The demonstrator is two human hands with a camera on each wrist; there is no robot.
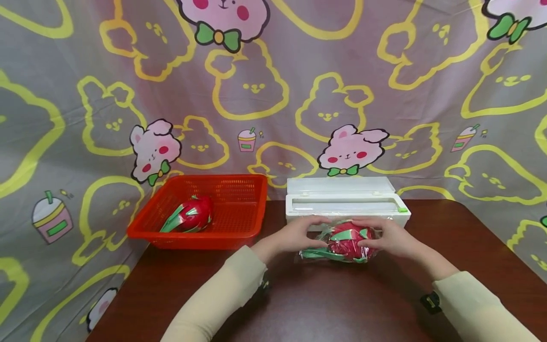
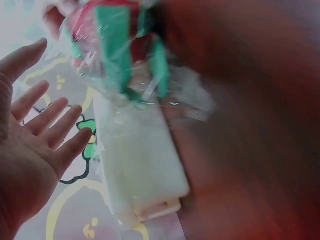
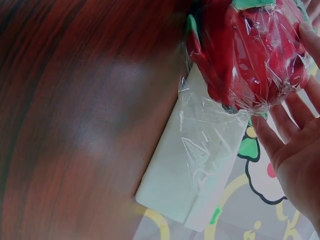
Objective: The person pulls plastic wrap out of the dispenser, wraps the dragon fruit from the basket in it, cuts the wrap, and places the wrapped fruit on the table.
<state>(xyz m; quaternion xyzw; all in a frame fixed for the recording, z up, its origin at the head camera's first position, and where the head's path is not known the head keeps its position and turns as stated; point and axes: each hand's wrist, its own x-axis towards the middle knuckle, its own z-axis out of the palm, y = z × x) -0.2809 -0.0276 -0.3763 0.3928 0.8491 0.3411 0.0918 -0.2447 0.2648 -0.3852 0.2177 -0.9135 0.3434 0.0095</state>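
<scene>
A red dragon fruit (image 1: 348,240) with green scales, wrapped in clear cling film, lies on the dark wooden table (image 1: 342,304) just in front of a white cling-film dispenser box (image 1: 346,202). My left hand (image 1: 299,235) sits at the fruit's left side. In the left wrist view its fingers (image 2: 50,120) are straight and spread, a little apart from the wrapped fruit (image 2: 107,35). My right hand (image 1: 391,237) lies against the fruit's right side. In the right wrist view its straight fingers (image 3: 295,135) touch the film over the fruit (image 3: 255,55).
A red plastic basket (image 1: 213,179) stands at the back left of the table and holds a second dragon fruit (image 1: 194,213). A patterned cloth backdrop hangs behind. The dispenser (image 3: 185,175) lies close behind the hands.
</scene>
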